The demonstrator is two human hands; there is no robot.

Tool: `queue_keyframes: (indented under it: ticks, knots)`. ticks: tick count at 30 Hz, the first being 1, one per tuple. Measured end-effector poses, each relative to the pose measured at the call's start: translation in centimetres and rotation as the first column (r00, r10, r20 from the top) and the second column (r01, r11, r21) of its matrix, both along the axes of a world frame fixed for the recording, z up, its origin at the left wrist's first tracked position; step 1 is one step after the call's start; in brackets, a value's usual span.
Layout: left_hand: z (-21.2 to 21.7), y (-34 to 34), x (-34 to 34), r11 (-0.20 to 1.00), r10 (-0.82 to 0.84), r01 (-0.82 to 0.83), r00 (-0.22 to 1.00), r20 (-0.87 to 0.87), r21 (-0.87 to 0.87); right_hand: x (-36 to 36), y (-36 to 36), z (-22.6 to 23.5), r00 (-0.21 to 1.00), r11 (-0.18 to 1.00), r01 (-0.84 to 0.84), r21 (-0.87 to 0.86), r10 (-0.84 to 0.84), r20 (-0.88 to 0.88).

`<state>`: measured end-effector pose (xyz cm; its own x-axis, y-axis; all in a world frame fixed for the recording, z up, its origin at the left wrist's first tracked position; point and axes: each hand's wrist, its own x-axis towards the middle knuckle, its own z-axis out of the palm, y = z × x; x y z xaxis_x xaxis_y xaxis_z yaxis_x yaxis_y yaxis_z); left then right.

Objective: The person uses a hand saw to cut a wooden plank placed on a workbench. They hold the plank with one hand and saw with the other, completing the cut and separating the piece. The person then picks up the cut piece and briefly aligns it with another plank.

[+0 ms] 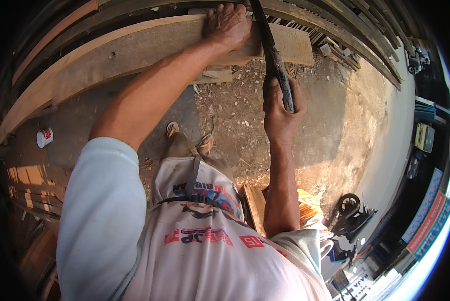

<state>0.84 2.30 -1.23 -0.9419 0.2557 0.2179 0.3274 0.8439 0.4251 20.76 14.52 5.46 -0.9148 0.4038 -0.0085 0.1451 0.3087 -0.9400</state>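
A long wooden plank [135, 50] lies across the far side, its edges bent by the lens. My left hand [228, 26] presses down on it near its right part, fingers bent and gripping toward the far edge. Just right of that hand, a handsaw [267, 37] with a dark blade crosses the wood. My right hand [283, 114] is wrapped round the saw's worn, dark handle, thumb on top. Beyond the blade, a board end [296, 45] sticks out to the right. Whether the teeth are in the wood cannot be made out.
Stacked timber [345, 25] runs behind the plank. A white tub [44, 137] stands at the left on the ground. Wood chips litter the dirt [245, 115] below. My sandalled feet [205, 144] are near the middle; a motorbike [353, 213] is parked at the right.
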Motion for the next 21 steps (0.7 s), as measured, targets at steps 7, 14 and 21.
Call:
queue_keyframes:
  ticks: [7, 14, 21]
  knots:
    - [-0.7, 0.1, 0.1, 1.0, -0.029, 0.028, 0.999, -0.038, -0.011, 7.0, 0.1, -1.4, 0.995, 0.998, 0.065, 0.025, -0.063, -0.074]
    - [0.3, -0.6, -0.5, 1.0, 0.009, -0.009, 1.0, -0.023, -0.007, 5.8, -0.8, 0.0, 0.997, 0.995, 0.059, 0.077, -0.056, -0.043]
    - [0.5, 0.7, -0.3, 0.998, -0.066, 0.066, 0.998, -0.012, 0.003, 0.5, 0.1, -2.8, 0.994, 0.997, 0.065, 0.05, -0.06, -0.095]
